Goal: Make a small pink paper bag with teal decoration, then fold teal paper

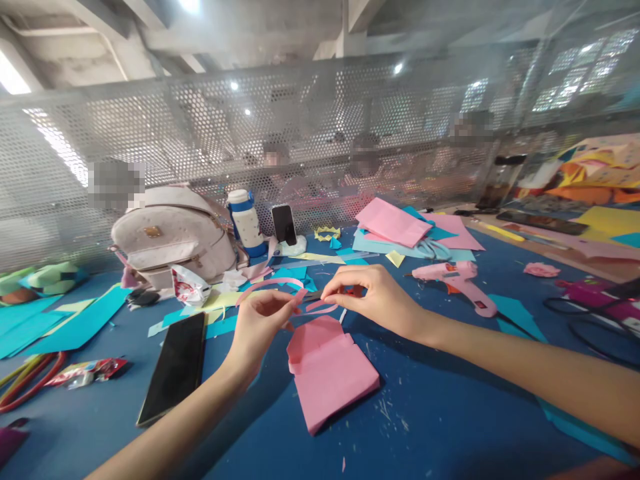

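Note:
A thin pink paper strip (276,283) curls out of my left hand (257,327), whose thumb and fingers are pinched on it. Facing it, my right hand (373,300) is closed in a pinch at a looped pink piece of the strip (323,309); whether the two pieces are joined is hidden by the fingers. Just below both hands, a folded pink paper envelope (333,373) lies on the blue table with its rounded flap up. Scissors with orange handles (356,291) lie partly hidden behind my right hand.
A pink glue gun (453,277) lies to the right. On the left are a black phone (175,367), candy wrappers (87,372) and blue paper sheets (75,323). Farther back stand a backpack (173,233), a bottle (247,223), a propped phone (284,225) and stacked paper (395,223) before a perforated screen.

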The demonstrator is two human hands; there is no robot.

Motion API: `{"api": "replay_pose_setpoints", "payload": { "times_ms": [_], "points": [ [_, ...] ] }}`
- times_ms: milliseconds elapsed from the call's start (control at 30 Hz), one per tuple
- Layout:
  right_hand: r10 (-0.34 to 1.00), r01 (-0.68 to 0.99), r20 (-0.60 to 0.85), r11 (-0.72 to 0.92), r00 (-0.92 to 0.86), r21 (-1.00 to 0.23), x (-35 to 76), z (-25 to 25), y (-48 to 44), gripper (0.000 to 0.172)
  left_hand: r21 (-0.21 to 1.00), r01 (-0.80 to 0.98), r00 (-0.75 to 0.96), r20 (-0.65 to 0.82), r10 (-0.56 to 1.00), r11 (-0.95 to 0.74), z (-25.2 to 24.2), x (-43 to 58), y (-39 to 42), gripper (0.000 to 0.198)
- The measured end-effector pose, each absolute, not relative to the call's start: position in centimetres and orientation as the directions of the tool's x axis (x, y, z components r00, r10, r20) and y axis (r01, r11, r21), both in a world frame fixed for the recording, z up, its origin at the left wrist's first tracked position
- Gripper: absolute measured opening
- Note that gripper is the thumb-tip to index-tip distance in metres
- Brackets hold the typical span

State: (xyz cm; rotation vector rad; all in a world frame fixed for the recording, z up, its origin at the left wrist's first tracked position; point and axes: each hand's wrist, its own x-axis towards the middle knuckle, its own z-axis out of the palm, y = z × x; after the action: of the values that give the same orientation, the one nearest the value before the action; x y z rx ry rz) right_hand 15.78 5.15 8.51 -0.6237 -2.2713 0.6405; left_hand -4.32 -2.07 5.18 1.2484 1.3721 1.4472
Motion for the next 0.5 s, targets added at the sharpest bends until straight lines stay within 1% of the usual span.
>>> {"api": "replay_pose_setpoints", "payload": {
  "times_ms": [67,133,333,500],
  "points": [
    [0.555,0.262,0.492,0.798,-0.671,-0.543,15.9,8.62,4.96,0.009,0.976,0.166,-0.187,0.171,0.967,-0.14,5.17,-4.22,-2.07,0.025],
    [0.549,0.28,0.477,0.805,-0.686,-0.523,15.99,8.8,4.8,0.008,0.96,0.229,-0.154,0.198,0.968,-0.16,5.05,-4.25,-2.08,0.023],
    [0.602,0.347,0.395,0.76,-0.694,-0.549,16.09,9.02,4.84,0.006,0.928,0.338,-0.086,0.196,0.977,-0.156,4.62,-4.43,-2.17,0.017],
    [0.602,0.364,0.371,0.759,-0.707,-0.539,16.11,8.76,5.09,0.008,0.917,0.366,-0.048,0.189,0.981,-0.159,4.79,-4.22,-2.27,0.013]
  ]
}}
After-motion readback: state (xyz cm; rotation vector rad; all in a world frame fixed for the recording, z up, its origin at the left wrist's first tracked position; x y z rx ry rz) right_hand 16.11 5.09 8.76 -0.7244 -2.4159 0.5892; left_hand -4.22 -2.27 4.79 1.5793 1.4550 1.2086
